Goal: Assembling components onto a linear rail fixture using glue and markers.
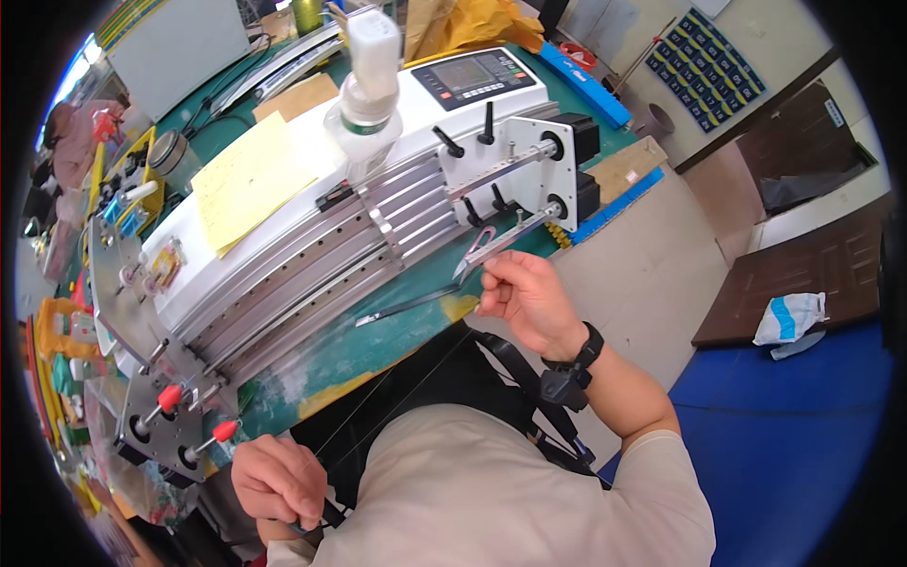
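My right hand is closed in a pinch beside the lower metal bar at the right end of a long bench machine. What sits between its fingertips is too small to make out. Low at the left, my left hand is curled closed below two red-tipped knobs; its contents are hidden. Thin pale strands cross the dark area between the hands; whether they are thread or wire I cannot tell. Pink-handled snips are by the bar, and a slim dark knife-like tool lies on the green bench top.
A white plastic bottle stands on the machine beside yellow paper. A control panel is at the back. Black clamp levers stick up from the right bracket. Beyond the left end are a yellow basket and another person.
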`<action>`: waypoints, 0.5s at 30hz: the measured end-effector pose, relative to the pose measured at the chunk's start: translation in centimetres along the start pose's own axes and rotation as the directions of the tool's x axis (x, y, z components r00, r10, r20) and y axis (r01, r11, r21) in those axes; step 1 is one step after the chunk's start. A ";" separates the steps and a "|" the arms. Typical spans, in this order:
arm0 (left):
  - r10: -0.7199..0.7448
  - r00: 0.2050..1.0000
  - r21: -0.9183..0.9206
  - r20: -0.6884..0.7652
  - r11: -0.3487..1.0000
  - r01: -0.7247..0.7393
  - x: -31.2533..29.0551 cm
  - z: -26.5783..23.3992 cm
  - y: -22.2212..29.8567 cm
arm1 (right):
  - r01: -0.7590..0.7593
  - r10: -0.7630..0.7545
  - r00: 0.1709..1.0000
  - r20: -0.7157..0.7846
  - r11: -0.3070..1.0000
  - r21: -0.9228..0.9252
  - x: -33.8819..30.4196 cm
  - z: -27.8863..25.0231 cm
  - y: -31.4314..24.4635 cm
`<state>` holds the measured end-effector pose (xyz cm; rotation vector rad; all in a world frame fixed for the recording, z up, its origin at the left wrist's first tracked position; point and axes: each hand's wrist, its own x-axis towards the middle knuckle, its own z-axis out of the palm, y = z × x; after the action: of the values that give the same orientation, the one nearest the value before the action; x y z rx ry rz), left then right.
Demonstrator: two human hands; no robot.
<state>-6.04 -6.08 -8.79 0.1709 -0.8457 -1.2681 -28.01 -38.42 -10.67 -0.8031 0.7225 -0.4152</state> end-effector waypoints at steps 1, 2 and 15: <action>-0.010 0.997 0.107 -0.070 0.994 0.018 -0.3 0.5 0.3 | -0.007 0.007 1.000 0.007 1.000 0.001 -0.2 0.1 -0.1; -0.012 0.990 0.211 -0.141 0.977 0.042 -0.6 1.0 0.5 | -0.019 0.019 1.000 0.005 1.000 -0.020 -0.6 0.2 -0.2; 0.662 0.662 0.913 -0.350 0.084 0.399 -4.2 4.4 -0.9 | -0.002 0.006 0.998 0.069 0.998 -0.063 -2.5 4.5 3.6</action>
<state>-9.73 -1.21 -8.20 1.6556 -0.7927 0.0166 -26.20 -32.44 -10.21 -0.8713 0.6756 -0.3610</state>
